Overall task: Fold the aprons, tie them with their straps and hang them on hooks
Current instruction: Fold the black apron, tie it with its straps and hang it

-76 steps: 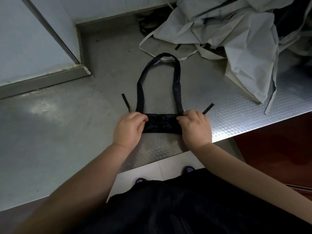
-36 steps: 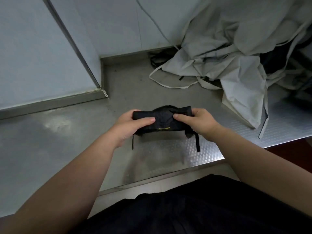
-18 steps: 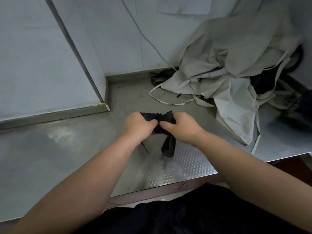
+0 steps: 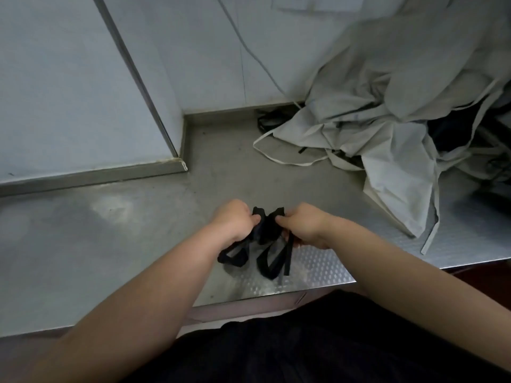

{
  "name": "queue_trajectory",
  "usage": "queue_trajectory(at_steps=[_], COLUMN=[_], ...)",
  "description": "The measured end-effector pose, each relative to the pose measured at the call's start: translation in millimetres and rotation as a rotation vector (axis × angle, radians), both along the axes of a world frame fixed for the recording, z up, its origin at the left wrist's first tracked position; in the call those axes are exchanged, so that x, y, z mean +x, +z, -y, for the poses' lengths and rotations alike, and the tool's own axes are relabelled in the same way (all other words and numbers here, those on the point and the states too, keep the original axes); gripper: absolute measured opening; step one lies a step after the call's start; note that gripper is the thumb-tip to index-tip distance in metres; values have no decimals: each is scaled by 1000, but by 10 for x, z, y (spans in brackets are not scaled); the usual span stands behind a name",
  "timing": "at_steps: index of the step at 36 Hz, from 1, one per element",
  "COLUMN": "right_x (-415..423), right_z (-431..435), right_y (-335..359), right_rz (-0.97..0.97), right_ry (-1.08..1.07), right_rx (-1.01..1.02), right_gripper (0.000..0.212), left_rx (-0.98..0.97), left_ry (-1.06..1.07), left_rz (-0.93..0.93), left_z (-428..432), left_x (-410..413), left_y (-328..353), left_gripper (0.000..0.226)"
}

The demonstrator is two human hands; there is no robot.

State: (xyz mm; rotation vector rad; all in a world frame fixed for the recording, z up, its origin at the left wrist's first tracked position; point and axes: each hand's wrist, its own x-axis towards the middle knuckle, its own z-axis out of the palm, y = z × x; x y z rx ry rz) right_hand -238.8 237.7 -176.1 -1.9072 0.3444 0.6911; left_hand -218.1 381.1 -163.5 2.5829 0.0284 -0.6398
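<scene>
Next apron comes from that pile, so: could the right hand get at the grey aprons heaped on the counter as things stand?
Probably yes, but not yet. The grey apron heap lies on the right side of the steel counter, with bare counter between. The right hand, like the left hand, is gripping the black apron bundle.

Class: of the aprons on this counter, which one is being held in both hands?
The small black apron, bunched between left hand and right hand; the pale grey aprons lie heaped, untouched.
</scene>
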Motion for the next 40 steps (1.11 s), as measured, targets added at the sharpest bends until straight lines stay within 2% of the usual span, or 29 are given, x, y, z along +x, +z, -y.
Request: queue_trajectory(at_steps=[3,6,8,11,14,19,22,24,26,28,31,33,35,37,40], right_x=[-91,-135,-145,-134,-124,-105,-78,-69,-56,-25,-24,-36,-65,-94,-107], right_z=[-19,-29,-32,-13,51,97,41,-17,-72,-111,-184,-220,-253,-282,-311], right_y=[-195,-340,-388,-419,-386,-410,-439,-424,-426,-468,-465,-472,-498,-520,-547], right_rz=[48,90,59,-158,-276,-255,-187,-102,12,167,340,421,484,504,511], right_ry=[29,-55,-168,-345,-343,-233,-165,-99,-23,84,194,210,200,125,68], right_rx=[-84,-14,117,462,598,576,509,376,194,-43,-261,-302,-315,-269,-245], right_gripper=[37,37,35,30,27,39,28,20,24,34,39,40,41,42,26], left_rx=[6,-85,-172,-347,-542,-798,-875,-891,-826,-691,-572,-490,-490,-479,-497], left_ry=[22,100,124,202,272,326,403,389,327,267,210,135,105,64,43], left_rz=[-25,-30,-43,-129,-237,-397,-447,-461,-397,-239,6,180,302,358,386], left_z=[-28,-102,-150,-236,-329,-447,-544,-578,-564,-528,-471,-407,-349,-335,-339], left_x=[-65,-97,-102,-94,-82,-62,-17,-20,-45,-64,-87,-122,-155,-172,-176], left_y=[-183,-349,-423,-487,-518,-473,-442,-442,-479,-539,-650,-684,-710,-732,-778], left_gripper=[23,16,15,16,16,20,22,18,11,4,27,28,20,17,16])
